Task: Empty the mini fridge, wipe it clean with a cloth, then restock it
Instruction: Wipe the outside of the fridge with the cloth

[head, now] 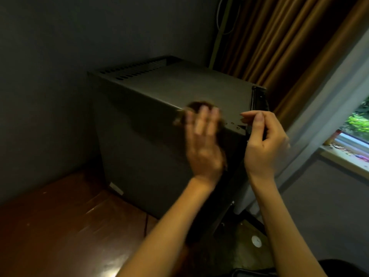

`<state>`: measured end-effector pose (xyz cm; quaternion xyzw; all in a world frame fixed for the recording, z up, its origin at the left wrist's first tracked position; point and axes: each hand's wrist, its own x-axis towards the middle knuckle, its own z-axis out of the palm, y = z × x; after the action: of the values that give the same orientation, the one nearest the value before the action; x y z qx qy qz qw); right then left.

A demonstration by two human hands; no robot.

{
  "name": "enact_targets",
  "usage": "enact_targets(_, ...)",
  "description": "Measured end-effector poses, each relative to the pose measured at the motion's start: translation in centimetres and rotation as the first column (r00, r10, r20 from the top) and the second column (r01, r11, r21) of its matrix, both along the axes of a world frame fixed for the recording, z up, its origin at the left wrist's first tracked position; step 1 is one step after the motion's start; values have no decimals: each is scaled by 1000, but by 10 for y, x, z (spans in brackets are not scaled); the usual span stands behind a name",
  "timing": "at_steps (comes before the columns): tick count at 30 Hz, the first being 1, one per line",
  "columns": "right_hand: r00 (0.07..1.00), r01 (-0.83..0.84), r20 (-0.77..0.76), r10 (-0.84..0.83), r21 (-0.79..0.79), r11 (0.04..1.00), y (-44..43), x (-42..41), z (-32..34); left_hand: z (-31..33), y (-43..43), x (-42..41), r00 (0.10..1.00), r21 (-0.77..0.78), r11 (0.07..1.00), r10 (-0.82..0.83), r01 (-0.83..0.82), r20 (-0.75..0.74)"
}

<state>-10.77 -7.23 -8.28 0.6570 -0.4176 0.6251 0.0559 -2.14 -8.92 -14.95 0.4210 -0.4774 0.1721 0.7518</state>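
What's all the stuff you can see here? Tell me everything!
fridge: one, grey, in the corner on the wood surface
cloth: one, brown, blurred, on the fridge's top edge
wood surface: one, brown, lower left
wall: grey, behind the fridge
curtain: one, brown, right of the fridge
window: one, greenery outside, far right
disc: one, white, low down between the arms
left hand: flat on the cloth
right hand: fingers curled at the fridge's front corner, grip unclear

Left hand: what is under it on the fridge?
A dark cloth peeks out beyond the left hand, at the top edge of the mini fridge; the hand covers the rest.
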Motion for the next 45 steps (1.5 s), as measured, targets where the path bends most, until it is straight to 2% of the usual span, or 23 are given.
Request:
enact_targets(4, 994, -104, 23, 104, 10, 995, 1, -6, -2, -32, 11, -40, 979, 35, 999, -21, 14, 203)
enact_targets(6, 988, -140, 69, 139, 12, 990, 0, -7, -3, -56, 14, -33, 923, 25, 998, 41, -54, 383)
enact_targets(8, 984, -156, 92, 156, 1, 988, 0, -9, -4, -73, 14, -15, 871, 19, 997, 59, -78, 488)
enact_targets(10, 981, -172, 92, 172, 0, 985, 0, -10, -5, -68, 11, 10, 903, 45, 995, 58, -85, 426)
enact_targets(12, 981, -175, 89, 174, -3, 985, 2, -9, -4, -36, 4, 30, 969, 79, 993, 66, -87, 238)
enact_targets(14, 982, -162, 93, 163, -14, 987, 1, -7, -3, 6, -4, 32, 992, 72, 994, 75, -82, 97)
enact_targets(17, 979, -162, 120, 163, -21, 987, 1, -6, -3, 22, -5, 0, 983, -12, 997, 72, -71, 168)
enact_targets(20, 979, -163, 118, 168, -50, 985, 1, -9, -6, -24, 3, -37, 955, -33, 995, 99, -93, 278)
enact_targets(23, 991, -124, 38, 126, -46, 991, 1, -12, -9, -65, 6, -25, 946, 29, 995, 86, -99, 313)
enact_targets(25, 997, -75, -7, 75, -40, 996, 1, -12, -10, -71, 6, 3, 962, 72, 992, 77, -99, 261)
enact_targets(29, 1000, -23, -16, 23, -37, 999, 1, -9, -8, -10, -9, 45, 981, 143, 978, 169, -155, -95)
enact_targets(30, 1000, -18, -9, 17, -40, 999, 1, -8, -8, 6, -11, 40, 976, 137, 979, 171, -153, -136)
enact_targets(32, 1000, -7, 9, 8, -56, 998, 1, -6, -8, 13, -7, 11, 990, 86, 989, 128, -123, -54)
enact_targets(35, 1000, 3, 22, -1, -75, 997, 1, -4, -10, -40, 9, -38, 997, 133, 990, 37, -45, 64)
enact_targets(37, 1000, 3, 11, -2, -90, 996, 1, -5, -10, -72, 17, -43, 1000, 220, 975, 12, -10, -5)
enact_targets(39, 1000, 5, -8, -6, -90, 996, 0, -5, -11, -75, 12, -24, 992, 260, 965, 46, -13, -121)
enact_targets(41, 999, 20, -32, -23, -73, 997, 0, -5, -11, -54, 1, 7, 948, 268, 961, 142, -63, -284)
enact_targets(42, 997, 41, -58, -45, -64, 997, 1, -5, -9, -38, -7, 26, 897, 274, 959, 185, -75, -402)
enact_targets(44, 980, 92, -178, -93, -15, 996, 4, -5, -5, -9, -19, 53, 787, 270, 960, 227, -81, -574)
enact_targets(45, 959, 112, -262, -106, 6, 994, 6, -4, -2, -3, -20, 53, 773, 260, 962, 231, -89, -591)
